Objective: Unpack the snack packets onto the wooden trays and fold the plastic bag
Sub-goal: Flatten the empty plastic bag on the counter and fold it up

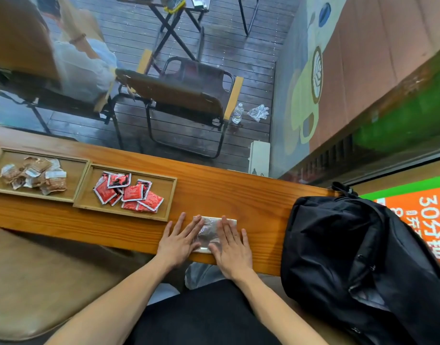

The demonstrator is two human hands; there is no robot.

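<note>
Plastic bag [209, 232] lay flat on the table [226, 192], near its front edge, already folded down to a small rectangle. It sat between the red-packet tray and the black backpack [358, 265], apart from both.

Left hand [180, 241] pressed on the bag's left edge, right hand [232, 247] on its right part — both palms down, fingers [197, 226] extended and spread, nothing gripped. Looked like a flattening or creasing press, not a grasp.

Unpacking looked done. Near tray [128, 211] held a loose pile of red packets [129, 192]; far-left tray [34, 194] held brown and white packets [34, 175]. No packets visible outside the trays, and none could be made out inside the bag, though glare on the plastic made that hard to confirm.

Judgement: task was in its last step — bag folding nearly complete. Remaining, at most: one more fold or a final smoothing, then hands off. Thin plastic tends to spring back open once pressure is released, so the crease may not hold.

Beyond the table: a folding chair [186, 95] on dark decking, a water bottle [238, 113] and crumpled plastic on the floor beside it. Not task-relevant.
</note>
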